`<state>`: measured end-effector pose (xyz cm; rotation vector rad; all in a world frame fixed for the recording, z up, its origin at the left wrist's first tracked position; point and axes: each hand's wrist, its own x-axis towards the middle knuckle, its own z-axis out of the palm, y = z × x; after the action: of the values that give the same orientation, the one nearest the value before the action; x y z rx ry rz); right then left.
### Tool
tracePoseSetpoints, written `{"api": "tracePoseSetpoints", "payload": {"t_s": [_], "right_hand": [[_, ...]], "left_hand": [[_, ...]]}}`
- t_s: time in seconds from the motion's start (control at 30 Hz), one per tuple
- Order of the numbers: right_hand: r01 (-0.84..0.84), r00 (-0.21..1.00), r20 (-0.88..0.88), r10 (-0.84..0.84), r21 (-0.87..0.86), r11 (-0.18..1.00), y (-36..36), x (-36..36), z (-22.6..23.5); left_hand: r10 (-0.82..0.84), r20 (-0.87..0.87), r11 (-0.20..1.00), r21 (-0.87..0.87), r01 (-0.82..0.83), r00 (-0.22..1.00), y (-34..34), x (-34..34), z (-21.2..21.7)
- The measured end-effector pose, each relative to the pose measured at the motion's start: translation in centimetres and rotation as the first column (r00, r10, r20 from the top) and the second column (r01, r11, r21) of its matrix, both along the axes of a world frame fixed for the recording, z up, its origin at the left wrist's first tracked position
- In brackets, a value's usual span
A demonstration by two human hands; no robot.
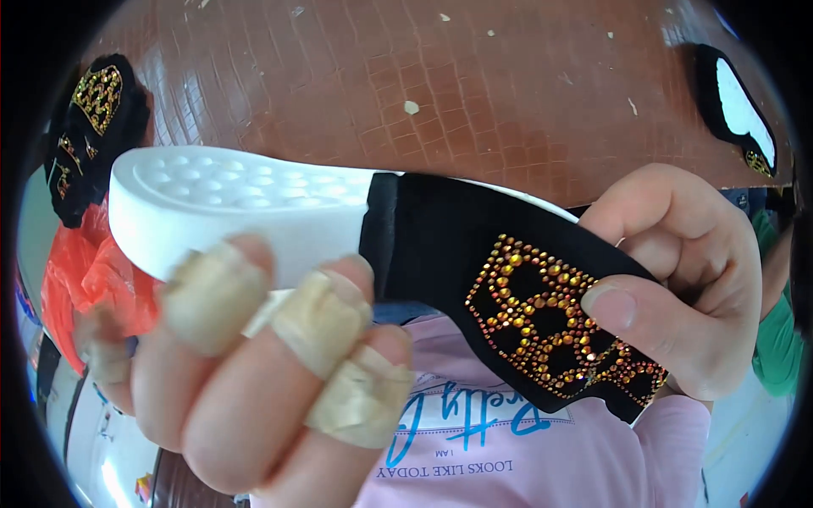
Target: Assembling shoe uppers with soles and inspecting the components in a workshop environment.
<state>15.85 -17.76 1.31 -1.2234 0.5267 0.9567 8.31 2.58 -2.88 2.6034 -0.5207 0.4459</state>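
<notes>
My right hand [686,288] grips the front of a slipper [423,233], with the thumb on its black upper and the other fingers bent behind it. The slipper has a thick white sole with a dimpled footbed [229,182]. Gold and orange rhinestones [550,322] form a pattern over the black band. In front of the heel end is my left hand [246,372], its fingers bent and apart, wrapped in beige tape and partly blurred. I see nothing held in it. Whether its fingertips touch the sole cannot be told.
Behind the slipper spreads a brown table [381,85] with a crocodile-like pattern and small scraps. Black rhinestone-decorated pieces [97,127] lie at the far left above a red plastic bag [85,271]. A black-edged white piece [745,110] lies at the far right. A pink shirt [550,457] shows below.
</notes>
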Motion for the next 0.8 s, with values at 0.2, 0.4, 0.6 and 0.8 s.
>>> {"api": "tracePoseSetpoints", "payload": {"t_s": [0.2, 0.4, 0.6, 0.8], "right_hand": [[-0.057, 0.998, 0.003, 0.057, 0.035, 0.998, -0.6, 0.1, 1.2], [-0.363, 0.913, 0.207, 0.351, 0.021, 0.932, -2.2, 0.3, 2.0], [-0.632, 0.697, 0.418, 0.582, -0.024, 0.774, -4.3, 1.7, 1.6], [-0.549, 0.79, 0.347, 0.506, 0.032, 0.835, -4.6, 1.8, -0.2]], "left_hand": [[-0.043, 0.032, 0.996, 0.078, 0.04, 0.999, -0.9, 0.5, 1.9], [-0.1, -0.108, 0.966, 0.228, 0.123, 0.989, -1.2, 1.3, 3.2], [-0.198, -0.176, 0.968, 0.117, 0.22, 0.964, -1.2, 4.2, 3.7], [-0.196, -0.355, 0.97, 0.066, 0.234, 0.914, -1.1, 5.8, 4.6]]}}
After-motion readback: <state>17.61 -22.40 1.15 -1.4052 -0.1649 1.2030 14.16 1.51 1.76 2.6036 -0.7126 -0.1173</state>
